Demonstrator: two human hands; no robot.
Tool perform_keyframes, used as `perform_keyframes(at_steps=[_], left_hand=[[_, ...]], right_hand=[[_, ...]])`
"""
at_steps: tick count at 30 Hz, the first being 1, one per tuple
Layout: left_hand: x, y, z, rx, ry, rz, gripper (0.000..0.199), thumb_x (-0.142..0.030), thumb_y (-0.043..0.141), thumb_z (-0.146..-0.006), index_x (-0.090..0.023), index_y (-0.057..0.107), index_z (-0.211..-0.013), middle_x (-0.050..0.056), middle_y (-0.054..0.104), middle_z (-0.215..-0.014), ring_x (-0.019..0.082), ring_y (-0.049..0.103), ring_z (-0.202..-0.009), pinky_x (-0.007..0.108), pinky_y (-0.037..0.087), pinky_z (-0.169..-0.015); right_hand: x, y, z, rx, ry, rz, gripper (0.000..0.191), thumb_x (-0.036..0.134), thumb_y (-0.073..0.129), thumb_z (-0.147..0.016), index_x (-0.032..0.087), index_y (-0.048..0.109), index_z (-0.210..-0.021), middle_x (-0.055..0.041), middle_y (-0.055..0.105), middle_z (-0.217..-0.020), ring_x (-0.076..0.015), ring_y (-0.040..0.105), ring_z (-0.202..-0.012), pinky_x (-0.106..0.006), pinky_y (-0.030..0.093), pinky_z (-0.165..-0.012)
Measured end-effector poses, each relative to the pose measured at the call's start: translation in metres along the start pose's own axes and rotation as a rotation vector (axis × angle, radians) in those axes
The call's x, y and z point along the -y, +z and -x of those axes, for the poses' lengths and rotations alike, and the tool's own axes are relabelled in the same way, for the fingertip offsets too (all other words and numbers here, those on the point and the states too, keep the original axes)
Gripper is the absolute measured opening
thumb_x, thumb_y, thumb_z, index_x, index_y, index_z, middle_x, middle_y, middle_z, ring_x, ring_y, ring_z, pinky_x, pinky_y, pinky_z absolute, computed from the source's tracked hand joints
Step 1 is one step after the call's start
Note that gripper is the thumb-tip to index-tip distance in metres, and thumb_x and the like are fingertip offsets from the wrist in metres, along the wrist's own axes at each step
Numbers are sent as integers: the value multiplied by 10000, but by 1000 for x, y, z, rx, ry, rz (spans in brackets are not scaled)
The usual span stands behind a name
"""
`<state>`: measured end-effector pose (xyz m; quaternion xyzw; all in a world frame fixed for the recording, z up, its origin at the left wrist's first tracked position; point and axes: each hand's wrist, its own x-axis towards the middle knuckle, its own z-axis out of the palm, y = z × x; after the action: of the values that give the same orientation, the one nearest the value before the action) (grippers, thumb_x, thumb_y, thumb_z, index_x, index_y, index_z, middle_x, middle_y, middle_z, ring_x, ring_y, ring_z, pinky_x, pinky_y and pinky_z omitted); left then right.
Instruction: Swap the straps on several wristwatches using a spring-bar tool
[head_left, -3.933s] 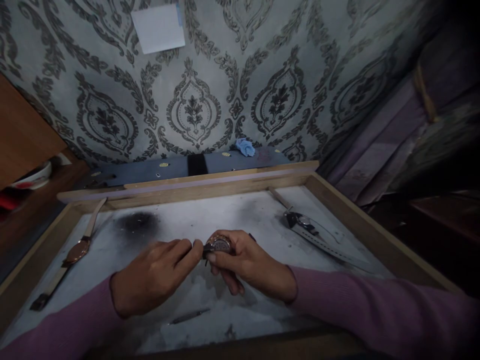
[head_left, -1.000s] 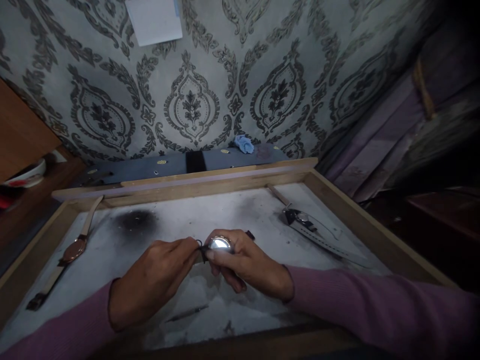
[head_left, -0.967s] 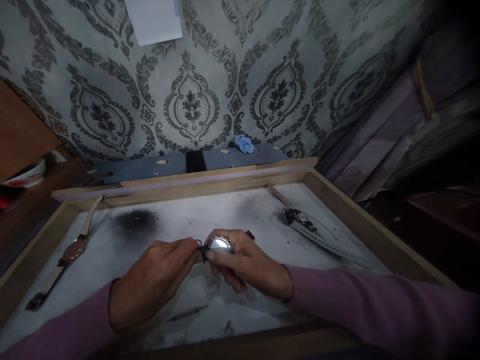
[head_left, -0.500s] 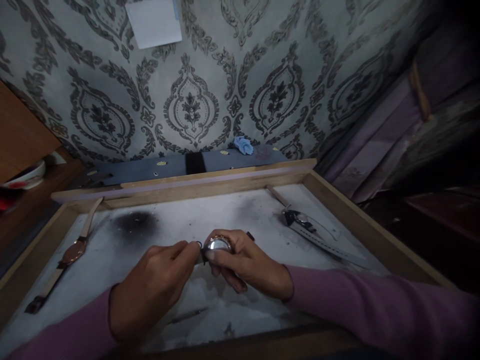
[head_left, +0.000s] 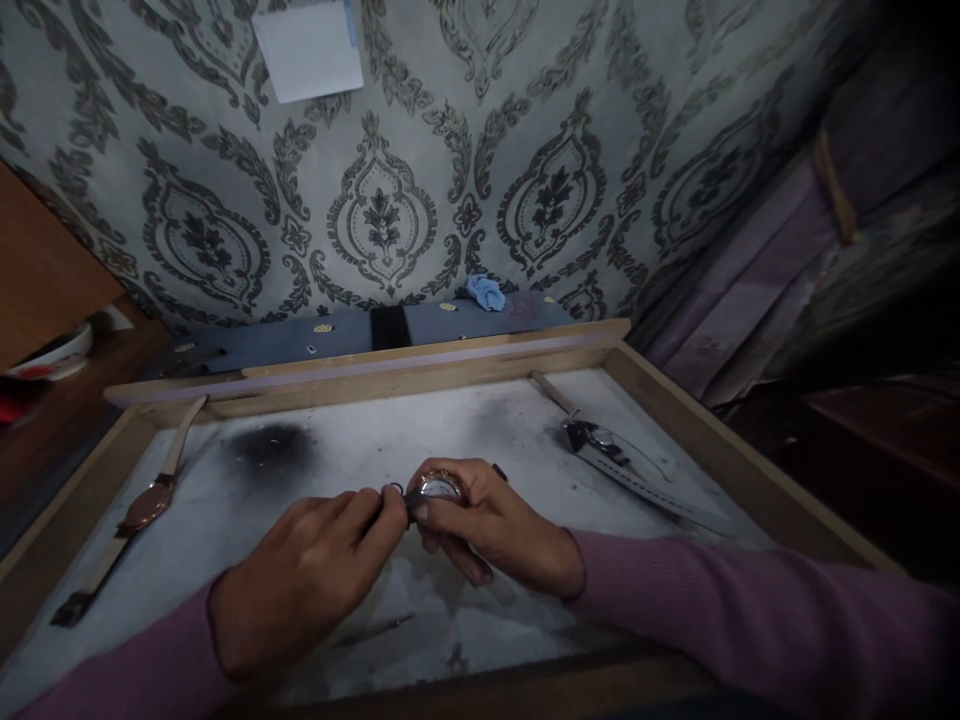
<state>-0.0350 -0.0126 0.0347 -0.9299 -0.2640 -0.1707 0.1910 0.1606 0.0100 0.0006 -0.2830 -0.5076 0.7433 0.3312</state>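
In my right hand [head_left: 495,515] is a round wristwatch [head_left: 439,487] with a shiny gold-toned rim, its face tilted up between thumb and fingers. My left hand [head_left: 330,555] is closed at the watch's left side, pinching a dark watch strap [head_left: 411,498] between thumb and forefinger. A dark strap end [head_left: 500,472] shows beyond my right hand. Below the hands, a thin pointed tool [head_left: 375,631] lies on the white surface; its exact kind is hard to make out.
A wood-rimmed tray [head_left: 442,375] surrounds the hands. On its left lies a watch with a rose-coloured face [head_left: 148,505] and pale strap; on its right, a watch with a black strap [head_left: 600,440]. A blue fabric flower [head_left: 486,292] sits behind, and a bowl [head_left: 56,358] stands at far left.
My left hand has shifted slightly, its fingers now further over the strap. The watch has tilted a little, so its face glares less and shows more clearly.
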Motion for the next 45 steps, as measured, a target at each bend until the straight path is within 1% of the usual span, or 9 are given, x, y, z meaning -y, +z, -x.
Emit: perform_keyframes(at_steps=[9, 16, 19, 23, 29, 34, 39, 42, 45], left_hand=[[0, -2, -1, -51, -12, -20, 361, -45, 155, -994, -89, 506, -1068, 50, 690, -725, 140, 648, -523, 254, 505, -460], [1, -1, 1, -8, -69, 78, 319, 11, 236, -927, -128, 502, -1036, 25, 670, -722, 145, 643, -525, 263, 485, -455], [1, -5, 0, 3, -59, 28, 344, 34, 245, -897, -135, 508, -1040, 27, 681, -746, 147, 642, -530, 273, 490, -482], [1, -12, -5, 2, 13, -84, 353, -20, 191, -953, -99, 519, -1056, 55, 688, -735, 167, 643, -530, 289, 489, -480], [4, -15, -8, 25, -13, -26, 416, -47, 96, -987, -123, 502, -1040, 48, 699, -750, 150, 644, -519, 280, 479, -465], [7, -16, -5, -25, -2, -25, 398, -96, 108, -1014, -118, 505, -1040, 47, 695, -727, 155, 650, -515, 283, 448, -450], [13, -15, 2, -49, -160, 144, 220, -88, 305, -990, -166, 512, -991, 6, 649, -682, 151, 620, -520, 265, 398, -459], [14, -14, 3, -19, -346, 306, 149, -171, 384, -993, -188, 506, -910, -32, 577, -618, 126, 538, -476, 250, 367, -465], [15, -11, 0, 42, -522, 528, 192, -240, 380, -997, -194, 496, -851, -46, 541, -619, 106, 504, -491, 229, 365, -481]], right_hand=[[3, 0, 1, 15, 1, 17, 172, 276, 640, -832, 151, 549, -757, 72, 560, -555, 0, 408, -298, -106, 289, -287], [3, 0, 0, 13, -5, 3, 219, 320, 681, -796, 157, 539, -763, 78, 559, -541, -6, 406, -286, -110, 284, -276], [4, 1, 0, 14, -4, 27, 210, 310, 668, -802, 160, 528, -760, 85, 543, -522, -10, 406, -288, -113, 281, -281], [4, 1, 1, 12, -6, 34, 195, 300, 654, -807, 162, 523, -765, 89, 538, -516, -9, 401, -291, -110, 290, -286], [2, 0, 1, 16, -7, 21, 158, 263, 638, -829, 163, 528, -777, 80, 559, -541, 0, 408, -293, -103, 285, -284], [3, -1, 1, 29, -21, 22, 174, 270, 655, -814, 156, 532, -766, 84, 553, -531, -2, 412, -291, -101, 293, -279], [7, -1, 1, -5, -16, 25, 215, 321, 666, -814, 155, 538, -766, 76, 564, -544, -4, 411, -295, -108, 286, -278], [8, 0, 1, 7, -32, 28, 239, 327, 673, -818, 162, 526, -727, 90, 527, -490, -8, 402, -292, -111, 283, -286], [8, -1, 1, 6, -40, 24, 243, 322, 682, -813, 164, 525, -717, 100, 505, -463, -7, 388, -285, -108, 287, -291]])
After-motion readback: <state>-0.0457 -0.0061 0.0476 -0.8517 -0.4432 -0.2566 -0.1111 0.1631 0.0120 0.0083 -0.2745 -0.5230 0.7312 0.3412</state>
